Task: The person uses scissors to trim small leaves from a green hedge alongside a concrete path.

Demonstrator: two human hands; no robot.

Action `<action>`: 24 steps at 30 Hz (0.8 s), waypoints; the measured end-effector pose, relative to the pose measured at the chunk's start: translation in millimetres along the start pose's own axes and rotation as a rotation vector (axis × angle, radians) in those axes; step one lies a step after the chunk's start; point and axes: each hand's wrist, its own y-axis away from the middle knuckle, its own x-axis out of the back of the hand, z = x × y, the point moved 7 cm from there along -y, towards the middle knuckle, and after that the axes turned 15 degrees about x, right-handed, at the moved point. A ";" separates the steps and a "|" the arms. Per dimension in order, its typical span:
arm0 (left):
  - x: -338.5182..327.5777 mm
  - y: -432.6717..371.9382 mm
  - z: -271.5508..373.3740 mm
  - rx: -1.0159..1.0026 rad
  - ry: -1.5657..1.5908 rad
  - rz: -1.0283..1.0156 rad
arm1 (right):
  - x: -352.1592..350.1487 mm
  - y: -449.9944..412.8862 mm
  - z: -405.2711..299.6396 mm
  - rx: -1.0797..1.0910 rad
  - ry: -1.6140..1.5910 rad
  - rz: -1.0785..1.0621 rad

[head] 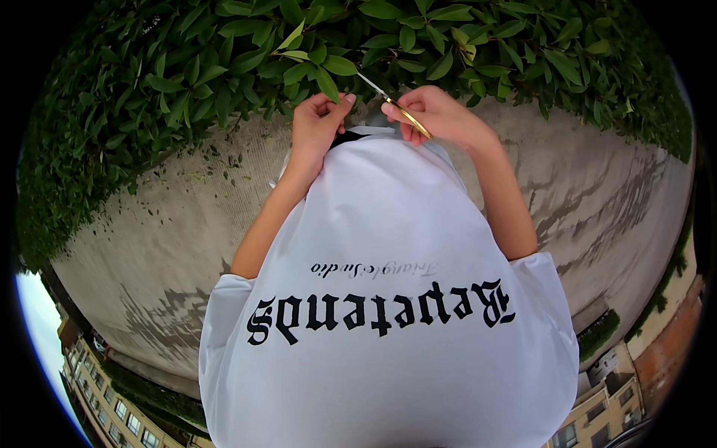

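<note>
A pair of scissors (pixel 400 112) with gold handles and silver blades is in my right hand (pixel 428 115). Its blades point up and to the left, with the tip among the leaves at the hedge's near edge. My left hand (pixel 319 123) is just left of the scissors, thumb and fingertips drawn together at the hedge's lower edge. One green leaf (pixel 327 84) hangs down over those fingers, its tip touching or overlapping them. Whether the fingers pinch the leaf or something smaller, I cannot tell.
A dense green hedge (pixel 241 61) spans the top and curves down both sides. Pale concrete pavement (pixel 185 224) with dark wet streaks lies below, with fallen leaves (pixel 227 159) scattered at left. My white printed T-shirt (pixel 386 369) fills the centre. Buildings (pixel 120 411) stand behind.
</note>
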 end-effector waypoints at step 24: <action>83.9 9.8 -20.8 -0.095 0.328 0.181 | -28.3 17.9 23.8 0.256 -0.280 -0.074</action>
